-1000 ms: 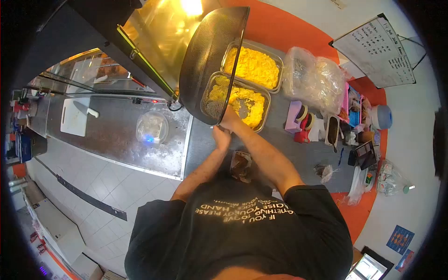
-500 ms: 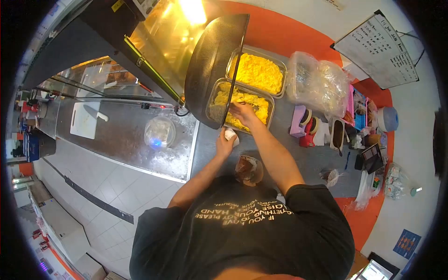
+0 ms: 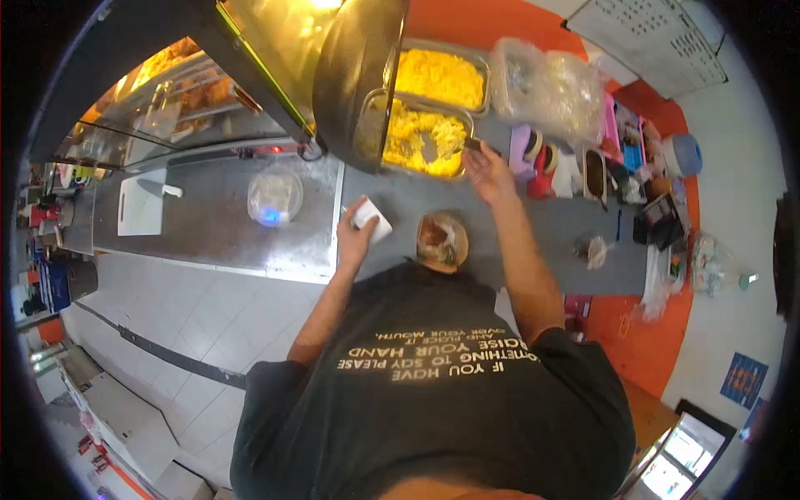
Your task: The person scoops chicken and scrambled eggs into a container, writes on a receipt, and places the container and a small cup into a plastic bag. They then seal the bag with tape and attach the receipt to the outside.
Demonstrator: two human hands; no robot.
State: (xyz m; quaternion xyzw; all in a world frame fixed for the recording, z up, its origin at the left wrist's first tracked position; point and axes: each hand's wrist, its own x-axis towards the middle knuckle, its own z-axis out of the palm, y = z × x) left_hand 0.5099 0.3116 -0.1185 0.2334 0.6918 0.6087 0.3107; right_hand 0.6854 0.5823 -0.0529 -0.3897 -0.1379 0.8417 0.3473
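My left hand (image 3: 355, 235) is closed around a small white cup (image 3: 377, 218), tilted, above the grey counter. In my right hand (image 3: 490, 173) is the dark handle of a serving utensil (image 3: 472, 144). Its far end is hidden among yellow food (image 3: 448, 133) at the right side of the near metal tray (image 3: 472, 125). This tray holds crumbled yellow food with a bare patch of its bottom showing. Behind it stands a fuller tray of yellow food (image 3: 440, 75). Close to my body, a brown paper bowl (image 3: 442, 242) has reddish-brown and pale food in it.
A dark curved cover (image 3: 354, 83) overhangs the trays' left side. At right are plastic-wrapped containers (image 3: 550, 92), a lilac tape dispenser (image 3: 522, 150) and a narrow metal container (image 3: 594, 175). A round clear container (image 3: 275, 197), a cutting board (image 3: 140, 204) and a knife (image 3: 171, 191) lie left.
My left hand has drawn away from the tray, toward the left and my body, with the white cup. My right hand has moved right, to the tray's right edge. The view has shifted.
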